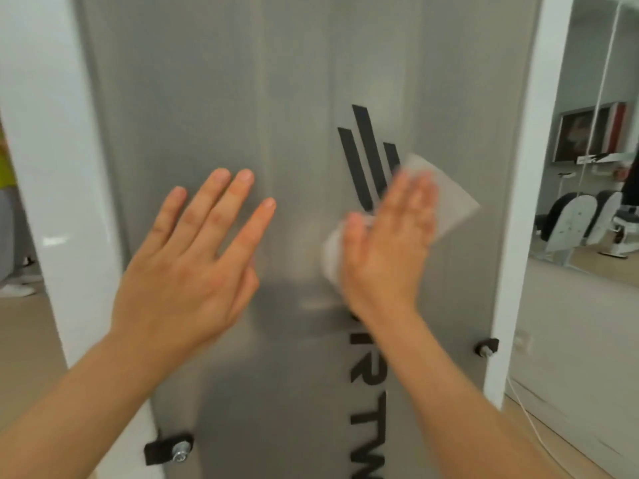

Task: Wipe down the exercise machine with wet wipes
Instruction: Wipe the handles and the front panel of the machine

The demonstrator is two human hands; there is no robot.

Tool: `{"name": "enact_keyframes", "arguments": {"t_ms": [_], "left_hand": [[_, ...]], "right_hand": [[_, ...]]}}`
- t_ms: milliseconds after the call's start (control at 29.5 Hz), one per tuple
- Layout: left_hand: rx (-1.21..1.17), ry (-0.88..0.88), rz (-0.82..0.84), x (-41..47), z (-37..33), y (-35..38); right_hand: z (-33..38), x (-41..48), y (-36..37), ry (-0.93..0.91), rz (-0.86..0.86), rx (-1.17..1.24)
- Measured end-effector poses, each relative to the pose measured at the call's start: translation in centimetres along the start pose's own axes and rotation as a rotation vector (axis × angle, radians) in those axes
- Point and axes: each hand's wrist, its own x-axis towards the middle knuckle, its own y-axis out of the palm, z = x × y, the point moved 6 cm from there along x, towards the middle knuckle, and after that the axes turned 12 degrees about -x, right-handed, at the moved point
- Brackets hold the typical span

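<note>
Grey panel [193, 98]: wipe [453, 205] beneath right hand [387, 243], fingers straight, seemingly together; left hand [186, 264] splayed.

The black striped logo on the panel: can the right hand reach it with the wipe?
Probably yes: the right hand presses the wipe flat on the panel right beside the logo, with nothing between them.

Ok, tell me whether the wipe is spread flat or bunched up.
Spread flat: the wipe lies against the panel under the flat right hand.
</note>
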Motion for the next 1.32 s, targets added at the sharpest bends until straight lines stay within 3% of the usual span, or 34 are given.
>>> {"name": "enact_keyframes", "arguments": {"t_ms": [102,169,237,372,474,542,677,745,778,880,948,1083,1151,1218,1320], "left_hand": [[-0.037,-0.001,-0.021,-0.3,0.1,-0.3],[-0.043,-0.022,-0.032,-0.4,-0.4,-0.5],[-0.089,-0.019,0.008,-0.3,-2.1,-0.2],[-0.114,0.08,0.139,-1.4,-6.5,2.6],[-0.086,0.094,0.124,-1.9,-6.8,3.8],[-0.107,0.1,0.084,-1.8,-6.6,4.0],[-0.222,0.137,0.035,-2.0,-6.9,3.5],[-0.271,0.152,0.025,-2.1,-6.9,3.4],[-0.283,0.153,0.014,-2.0,-7.0,3.3],[-0.277,0.16,-0.02,-1.7,-7.3,3.3],[-0.266,0.153,-0.032,-1.5,-7.3,3.3],[-0.278,0.136,-0.043,-1.3,-7.5,3.3],[-0.318,0.141,-0.036,-1.3,-7.6,3.1],[-0.361,0.129,-0.035,-1.6,-7.3,2.9],[-0.382,0.105,-0.067,-2.0,-6.8,2.9]], "right_hand": [[6.4,-4.4,-0.1,-0.451,-0.02,-0.03],[4.3,-4.5,-0.1,-0.616,0.01,-0.079],[-1.5,-2.1,0.4,-0.44,0.039,-0.126],[-12.0,-1.3,1.6,0.264,0.097,0.031],[-12.1,-4.7,2.5,0.411,0.094,0.095],[-9.8,-5.9,2.6,0.328,0.113,0.089],[-2.3,-6.2,1.7,-0.215,0.046,0.005],[-2.6,-4.8,1.1,-0.398,0.003,-0.058],[-4.2,-3.6,1.1,-0.368,0.002,-0.078],[-9.7,-2.1,1.4,0.078,0.052,-0.005],[-8.3,-5.0,2.0,0.136,0.068,0.039],[-0.1,-14.2,2.7,-0.405,0.113,-0.038],[0.3,-13.7,2.4,-0.596,0.093,-0.053],[-1.9,-9.4,2.0,-0.477,0.008,-0.073],[-6.1,-3.1,1.3,0.05,-0.035,0.02]]}}
